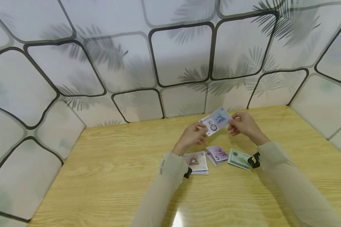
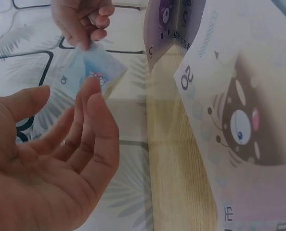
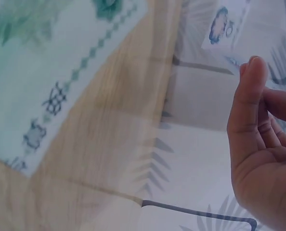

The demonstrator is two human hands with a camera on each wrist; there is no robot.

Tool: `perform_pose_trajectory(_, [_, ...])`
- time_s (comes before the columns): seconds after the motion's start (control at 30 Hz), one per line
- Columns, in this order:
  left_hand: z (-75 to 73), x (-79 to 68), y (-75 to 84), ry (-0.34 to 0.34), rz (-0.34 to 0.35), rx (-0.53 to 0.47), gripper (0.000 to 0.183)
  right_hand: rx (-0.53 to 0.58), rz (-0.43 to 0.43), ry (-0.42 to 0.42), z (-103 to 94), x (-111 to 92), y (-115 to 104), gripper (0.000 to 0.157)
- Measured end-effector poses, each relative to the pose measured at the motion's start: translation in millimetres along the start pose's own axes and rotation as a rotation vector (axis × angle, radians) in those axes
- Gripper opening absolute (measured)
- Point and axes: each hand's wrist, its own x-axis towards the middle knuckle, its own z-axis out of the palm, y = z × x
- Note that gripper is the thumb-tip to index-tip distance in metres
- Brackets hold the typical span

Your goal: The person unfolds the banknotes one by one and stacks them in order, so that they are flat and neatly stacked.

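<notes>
A bluish play banknote [image 1: 216, 121] is raised above the far part of the table. My right hand [image 1: 244, 126] pinches its right edge between thumb and fingers; the same pinch shows in the right wrist view. At the note's lower left is my left hand [image 1: 191, 135], its fingertips by the edge. In the left wrist view the left thumb stands apart from loosely bent fingers [image 2: 99, 134]. Under the hands lie brown play banknotes [image 1: 194, 159] marked 20 in a stack, a folded purple 5 note [image 1: 218, 154] and green notes [image 1: 238, 158].
The wood-grain table [image 1: 108, 176] runs back to a pale wall [image 1: 182, 56] printed with dark outlines and leaves. Similar wall panels rise at both sides. Both forearms reach in from the near edge, their wrists close over the lying notes.
</notes>
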Motion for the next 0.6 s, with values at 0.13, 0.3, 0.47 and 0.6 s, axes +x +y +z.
perform_pose_trajectory(0.13, [0.7,0.5,-1.6,0.092,0.007,-0.015,0.043,0.035,-0.013,-0.002,2.3,-5.1,-4.6,0.019])
perform_pose_trajectory(0.3, [-0.3,2.3,-2.7,0.220,-0.003,-0.006,0.051,0.087,-0.017,-0.023,6.1,-8.8,-8.0,0.017])
perform_pose_trajectory(0.47, [-6.0,0.6,-5.1,0.304,-0.043,-0.010,0.055,0.144,-0.050,-0.054,6.8,-10.9,-7.8,0.016])
perform_pose_trajectory(0.6, [-12.4,-0.5,-8.0,0.319,-0.015,-0.034,0.039,0.194,-0.055,-0.077,6.6,-13.4,-5.5,0.016])
